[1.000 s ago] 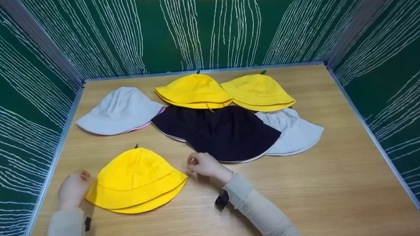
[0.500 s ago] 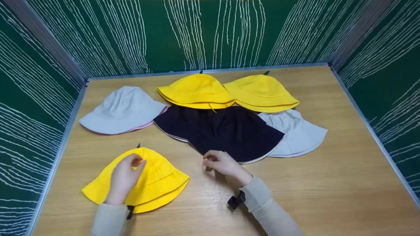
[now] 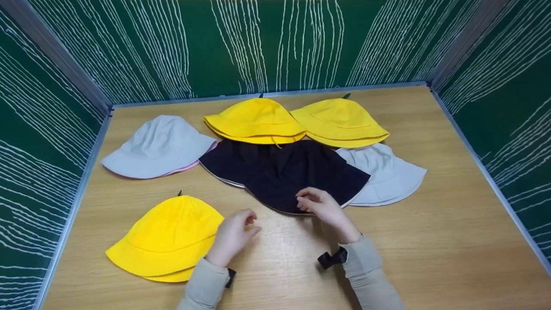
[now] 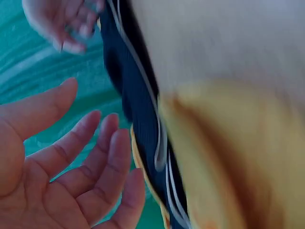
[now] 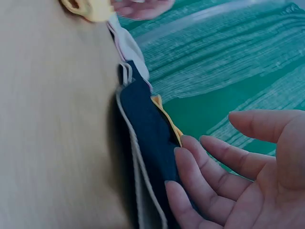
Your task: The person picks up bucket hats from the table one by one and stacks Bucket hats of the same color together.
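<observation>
My left hand [image 3: 233,237] hovers at the right side of the front yellow hat [image 3: 168,241], overlapping its brim in the head view. Its fingers are loosely bent with nothing in them, as the left wrist view of the hand [image 4: 71,176] shows. My right hand [image 3: 323,209] is over the lower brim of the nearer dark hat [image 3: 310,172]. In the right wrist view the right hand [image 5: 238,176] has relaxed, spread fingers and holds nothing. A second dark hat [image 3: 228,159] lies partly beneath the first.
Two more yellow hats, one left [image 3: 256,120] and one right [image 3: 344,122], lie at the back. A white hat with a pink edge [image 3: 159,146] is at the left, another white hat [image 3: 385,176] at the right. Green walls [image 3: 202,47] with white lines bound the wooden table [image 3: 452,241].
My left hand has crossed over the front yellow hat from its left side to its right. My right hand has moved right, onto the dark hat's lower edge. The hats stay put.
</observation>
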### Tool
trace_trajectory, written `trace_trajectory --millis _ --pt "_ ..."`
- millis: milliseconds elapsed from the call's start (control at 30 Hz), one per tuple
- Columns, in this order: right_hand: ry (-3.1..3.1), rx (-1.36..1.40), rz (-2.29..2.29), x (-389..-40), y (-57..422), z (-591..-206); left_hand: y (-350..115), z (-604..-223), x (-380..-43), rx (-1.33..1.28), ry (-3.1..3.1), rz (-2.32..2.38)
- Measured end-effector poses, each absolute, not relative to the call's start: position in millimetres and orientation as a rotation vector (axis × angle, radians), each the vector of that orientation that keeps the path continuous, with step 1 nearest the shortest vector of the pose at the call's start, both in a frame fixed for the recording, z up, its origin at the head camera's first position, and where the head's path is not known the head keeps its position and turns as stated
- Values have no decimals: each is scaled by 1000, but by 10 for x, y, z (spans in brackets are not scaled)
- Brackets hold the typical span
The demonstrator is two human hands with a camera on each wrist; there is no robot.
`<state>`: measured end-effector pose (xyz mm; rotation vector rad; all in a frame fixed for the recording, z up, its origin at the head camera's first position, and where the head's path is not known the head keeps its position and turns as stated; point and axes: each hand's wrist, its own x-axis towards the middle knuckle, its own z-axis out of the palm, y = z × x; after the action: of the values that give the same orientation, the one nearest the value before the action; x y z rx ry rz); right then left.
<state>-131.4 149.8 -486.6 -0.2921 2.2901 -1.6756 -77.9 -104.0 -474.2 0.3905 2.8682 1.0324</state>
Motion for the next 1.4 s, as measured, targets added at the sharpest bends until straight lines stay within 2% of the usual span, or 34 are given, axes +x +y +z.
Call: trace_trajectory --millis 367,633,800,1033,1400 --pt "2459 -238 -1559 -1555 1804 -4799 -717 -4889 -776 407 2829 872" --pt "2586 -244 -1406 -1851 2178 -4495 -647 -4910 -807 408 2776 811" --pt "2590 -117 -1323 -2073 2438 -4369 -626 -4915 -838 397 2767 742" --pt "2388 54 -1210 -2324 2787 -4455 -558 -4917 -852 400 2765 614" --pt "2507 408 -1279 -2521 3255 -4436 -462 -4936 -879 320 2742 510"
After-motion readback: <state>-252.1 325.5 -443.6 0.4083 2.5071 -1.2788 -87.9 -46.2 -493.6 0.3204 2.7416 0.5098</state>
